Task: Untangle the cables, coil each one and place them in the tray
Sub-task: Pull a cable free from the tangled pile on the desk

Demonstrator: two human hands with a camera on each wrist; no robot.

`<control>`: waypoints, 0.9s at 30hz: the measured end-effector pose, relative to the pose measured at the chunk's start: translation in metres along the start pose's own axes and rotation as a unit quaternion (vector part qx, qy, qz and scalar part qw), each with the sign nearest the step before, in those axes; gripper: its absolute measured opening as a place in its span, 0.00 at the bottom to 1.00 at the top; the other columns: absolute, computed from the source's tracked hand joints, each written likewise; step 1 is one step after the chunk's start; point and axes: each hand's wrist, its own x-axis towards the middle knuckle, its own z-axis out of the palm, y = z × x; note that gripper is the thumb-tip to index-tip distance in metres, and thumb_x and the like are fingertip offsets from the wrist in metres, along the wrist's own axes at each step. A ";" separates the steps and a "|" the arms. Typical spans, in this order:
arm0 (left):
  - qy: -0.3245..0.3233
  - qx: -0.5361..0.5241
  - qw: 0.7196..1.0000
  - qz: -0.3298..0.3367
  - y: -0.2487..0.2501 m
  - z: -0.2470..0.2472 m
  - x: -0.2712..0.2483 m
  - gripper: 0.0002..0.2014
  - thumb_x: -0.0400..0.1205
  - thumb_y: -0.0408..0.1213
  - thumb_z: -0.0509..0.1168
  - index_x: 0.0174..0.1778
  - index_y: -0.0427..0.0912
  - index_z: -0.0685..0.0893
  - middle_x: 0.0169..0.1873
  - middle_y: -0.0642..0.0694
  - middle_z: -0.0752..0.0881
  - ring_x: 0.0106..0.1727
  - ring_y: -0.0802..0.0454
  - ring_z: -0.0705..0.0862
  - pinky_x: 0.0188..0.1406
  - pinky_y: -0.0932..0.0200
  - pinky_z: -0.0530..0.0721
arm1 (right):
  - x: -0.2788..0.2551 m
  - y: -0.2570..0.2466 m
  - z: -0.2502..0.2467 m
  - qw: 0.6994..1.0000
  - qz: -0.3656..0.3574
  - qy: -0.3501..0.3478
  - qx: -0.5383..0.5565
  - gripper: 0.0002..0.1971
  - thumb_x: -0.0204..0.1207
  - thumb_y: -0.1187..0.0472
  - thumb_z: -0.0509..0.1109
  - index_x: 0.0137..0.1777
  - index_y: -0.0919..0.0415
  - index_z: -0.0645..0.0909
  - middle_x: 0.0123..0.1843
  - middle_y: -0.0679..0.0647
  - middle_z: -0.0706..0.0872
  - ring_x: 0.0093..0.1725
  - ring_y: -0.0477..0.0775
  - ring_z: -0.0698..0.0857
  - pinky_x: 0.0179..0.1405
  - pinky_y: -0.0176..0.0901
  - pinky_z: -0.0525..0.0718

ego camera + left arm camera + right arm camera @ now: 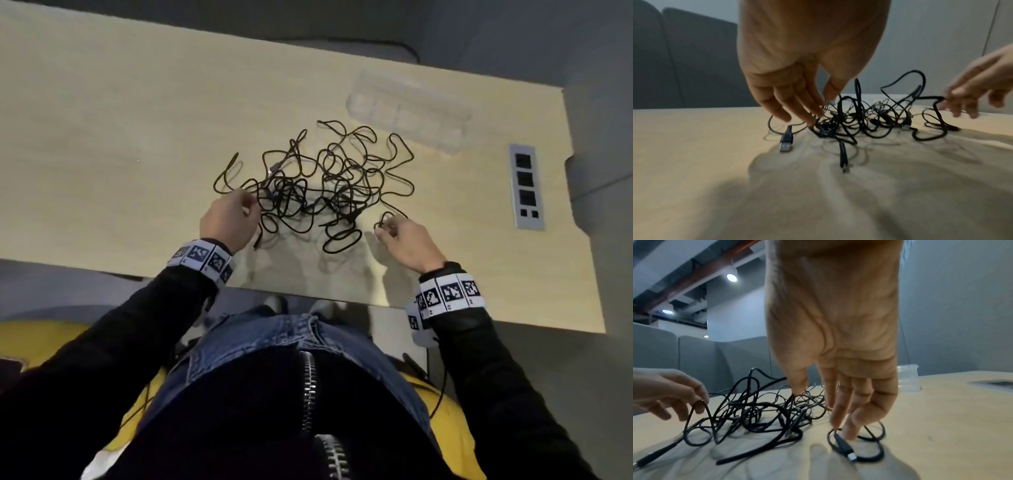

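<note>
A tangle of black cables (318,185) lies in the middle of the light wooden table (102,154). My left hand (248,202) is at the tangle's left edge and pinches a raised cable loop (698,404) between thumb and fingers. My right hand (383,228) is at the right edge, its fingertips (835,421) down on a small loop (869,456) beside a USB plug (846,451), and a strand rises to it (937,98). Loose plugs (786,146) lie at the near side. The clear compartment tray (411,106) stands behind the tangle, to the right.
A grey power socket panel (525,186) is set into the table at the right. The table's near edge (308,294) runs just under my wrists. Grey padded partitions (705,361) stand behind the table.
</note>
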 end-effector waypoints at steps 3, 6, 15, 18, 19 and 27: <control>0.041 -0.070 0.997 -0.011 -0.005 -0.003 0.004 0.15 0.79 0.44 0.62 0.60 0.46 0.74 0.47 0.54 0.83 0.46 0.46 0.84 0.41 0.55 0.75 | 0.018 -0.011 0.005 0.990 0.092 0.029 0.100 0.39 0.79 0.36 0.54 0.81 0.61 0.53 0.77 0.68 0.69 0.74 0.68 0.72 0.72 0.55 0.71; 0.032 -0.084 0.996 -0.001 -0.014 0.000 0.009 0.33 0.76 0.46 0.65 0.76 0.46 0.60 0.50 0.53 0.80 0.45 0.49 0.80 0.41 0.53 0.76 | 0.032 -0.027 0.010 0.969 0.161 -0.003 0.188 0.55 0.65 0.20 0.52 0.83 0.53 0.38 0.83 0.65 0.58 0.81 0.69 0.60 0.76 0.66 0.66; -0.089 0.006 0.990 0.113 0.004 0.000 0.033 0.43 0.72 0.61 0.68 0.77 0.40 0.64 0.66 0.36 0.78 0.67 0.39 0.77 0.65 0.44 0.77 | 0.073 -0.101 0.025 0.968 0.113 0.007 0.222 0.10 0.70 0.66 0.75 0.45 0.56 0.76 0.53 0.59 0.85 0.50 0.61 0.87 0.40 0.52 0.88; -0.086 -0.034 0.979 0.181 0.021 -0.005 0.038 0.53 0.64 0.63 0.75 0.79 0.42 0.58 0.72 0.35 0.70 0.71 0.40 0.72 0.71 0.47 0.72 | 0.065 -0.115 0.009 0.964 0.050 -0.019 0.260 0.10 0.74 0.73 0.71 0.43 0.55 0.80 0.47 0.60 0.85 0.44 0.61 0.88 0.27 0.50 0.88; -0.090 -0.042 0.975 0.201 0.025 -0.006 0.041 0.56 0.60 0.64 0.76 0.79 0.45 0.58 0.72 0.35 0.68 0.71 0.41 0.71 0.72 0.47 0.72 | 0.059 -0.121 0.001 0.961 0.022 -0.022 0.274 0.11 0.75 0.75 0.69 0.43 0.56 0.81 0.45 0.60 0.84 0.42 0.59 0.87 0.29 0.50 0.89; -0.127 -0.136 0.967 0.176 0.053 -0.027 0.074 0.16 0.75 0.43 0.70 0.47 0.44 0.69 0.33 0.51 0.78 0.30 0.52 0.75 0.28 0.63 0.71 | 0.016 -0.146 -0.072 0.901 -0.068 0.066 0.424 0.13 0.79 0.78 0.61 0.48 0.61 0.82 0.45 0.58 0.87 0.40 0.47 0.89 0.39 0.51 0.91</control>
